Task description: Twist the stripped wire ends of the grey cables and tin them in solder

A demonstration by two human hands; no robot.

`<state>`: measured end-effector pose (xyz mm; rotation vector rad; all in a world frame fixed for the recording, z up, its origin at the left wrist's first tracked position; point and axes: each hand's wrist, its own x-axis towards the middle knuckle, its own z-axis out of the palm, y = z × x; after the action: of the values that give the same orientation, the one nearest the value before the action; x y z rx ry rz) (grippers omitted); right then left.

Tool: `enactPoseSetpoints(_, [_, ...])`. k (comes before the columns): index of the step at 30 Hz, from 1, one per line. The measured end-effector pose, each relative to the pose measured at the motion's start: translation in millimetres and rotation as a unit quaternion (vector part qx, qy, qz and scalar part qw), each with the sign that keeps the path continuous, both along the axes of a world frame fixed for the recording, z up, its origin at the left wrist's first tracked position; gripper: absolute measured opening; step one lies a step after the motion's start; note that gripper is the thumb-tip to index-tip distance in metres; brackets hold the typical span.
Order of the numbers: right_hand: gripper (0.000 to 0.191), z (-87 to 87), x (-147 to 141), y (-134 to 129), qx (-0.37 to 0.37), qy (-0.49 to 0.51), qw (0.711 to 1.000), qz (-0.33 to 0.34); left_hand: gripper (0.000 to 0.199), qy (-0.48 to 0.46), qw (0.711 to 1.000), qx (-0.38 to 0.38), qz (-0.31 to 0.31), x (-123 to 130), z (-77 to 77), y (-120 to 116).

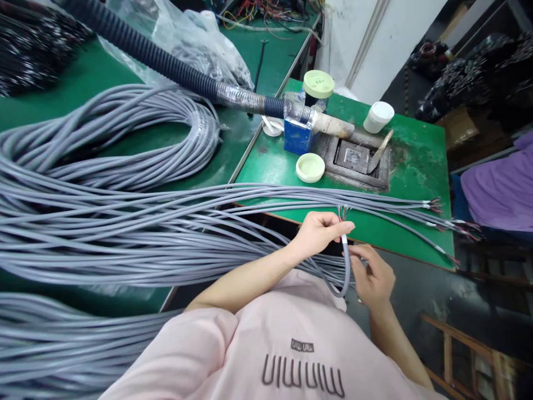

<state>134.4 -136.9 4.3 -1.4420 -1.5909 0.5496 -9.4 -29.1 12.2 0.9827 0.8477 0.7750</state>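
Before the pale-pink shirt (287, 322), printed with dark lettering (303, 375), a grey wire-ended cable (346, 266) is pinched by the left hand (320, 230), the right hand (373, 276) half-curled beside it; a white plastic tub (378, 117) is set on the green table (420, 161).

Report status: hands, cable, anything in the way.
Left hand pinching grey cable near its exposed wires. Right hand close beside it. Other grey cables just beyond; wire tips uncovered.

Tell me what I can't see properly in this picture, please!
All in the head view:
- Number of wires on the cable in the left hand: too small.
- Far end of the dark hose: cut off by the top edge.
- Marks on the green lid: too small.
- Rest of the person in purple: right edge.
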Motion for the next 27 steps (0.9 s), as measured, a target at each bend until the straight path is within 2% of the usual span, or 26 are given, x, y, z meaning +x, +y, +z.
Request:
enactPoseSetpoints(3, [0.015,4.6,-0.5,2.1,-0.119,0.079,0.989,-0.024,0.046,0.024,1.0,0.018,-0.007,2.2,5.0,-1.2])
enactPoseSetpoints(8, [0.018,8.8,-6.5,11.4,-0.198,0.168,0.966,0.007,0.048,0.024,0.999,0.023,-0.023,3.9,11.3,-3.6])
enactPoseSetpoints(19, [0.021,-4.4,-4.5,18.6,-0.199,0.252,0.945,0.069,0.045,0.051,0.992,0.111,-0.009,-1.4,17.8,-7.5])
enactPoseSetpoints(22, [0.02,-5.2,-6.4,19.7,-0.185,0.262,0.944,0.072,0.045,0.051,0.993,0.106,-0.012,-0.9,18.9,-7.7])
enactPoseSetpoints(27, [0.025,-6.6,-9.6,21.0,-0.188,0.284,0.937,0.071,0.044,0.016,0.998,0.053,-0.03,0.9,12.5,-5.9])
